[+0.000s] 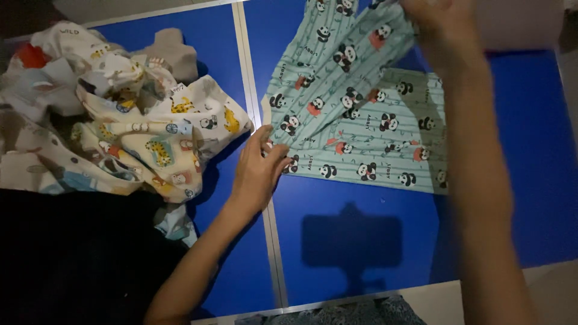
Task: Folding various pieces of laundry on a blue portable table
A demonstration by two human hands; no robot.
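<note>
Blue tabletop [361, 241] carrying pale green panda garment [361, 120], my left hand [259, 171] pressing its corner, fingers spread, my right hand [430, 15] pinching lifted cloth, cream printed clothes heap [132, 126] lying left.

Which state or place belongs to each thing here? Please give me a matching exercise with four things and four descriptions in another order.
Things:
1. left hand
2. right hand
3. green panda-print cloth
4. cream animal-print clothes

Descriptions:
A. heaped in a crumpled pile on the left of the blue table
B. raised at the top edge, lifting a fold of fabric
C. pressed flat on the cloth's lower left corner
D. spread out on the table, one part lifted

Pairs: 1-C, 2-B, 3-D, 4-A
</note>
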